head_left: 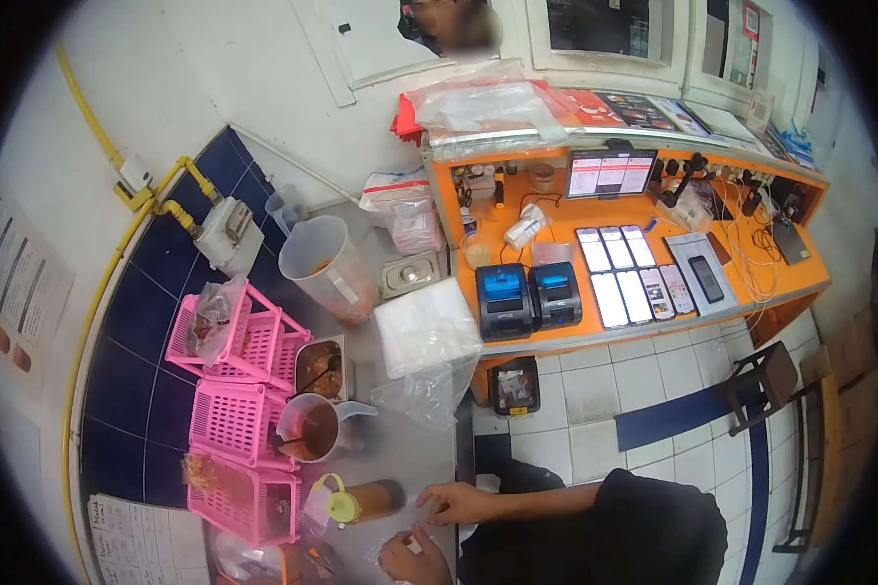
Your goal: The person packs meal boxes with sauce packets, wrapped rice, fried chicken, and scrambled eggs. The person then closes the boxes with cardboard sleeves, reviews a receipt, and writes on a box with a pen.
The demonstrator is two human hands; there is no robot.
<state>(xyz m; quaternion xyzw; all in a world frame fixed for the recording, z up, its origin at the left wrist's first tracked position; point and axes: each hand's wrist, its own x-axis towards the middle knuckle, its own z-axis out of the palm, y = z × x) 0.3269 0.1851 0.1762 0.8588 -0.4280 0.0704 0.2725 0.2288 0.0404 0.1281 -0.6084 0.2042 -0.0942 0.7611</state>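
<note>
My right hand (pixel 451 504) is over the edge of the steel counter (pixel 415 450), thumb and fingers pinched together. Just below it in the head view, my left hand (pixel 413 560) has curled fingers around a small, pale, see-through piece that I cannot make out. Close to both hands, a bottle with a yellow-green lid (pixel 365 503) holds brownish liquid. Beyond it is a clear jug of red-brown sauce (pixel 314 429) with a dark utensil inside. Next to the jug sits a steel container (pixel 323 367) with reddish food and a utensil.
Pink baskets (pixel 234 419) line the tiled wall. A stack of clear plastic bags (pixel 424 330) and a tall clear bucket (pixel 324 263) stand farther along the counter. An orange desk holds label printers (pixel 505 300), several phones (pixel 622 297) and a monitor (pixel 611 175). A person is at the window.
</note>
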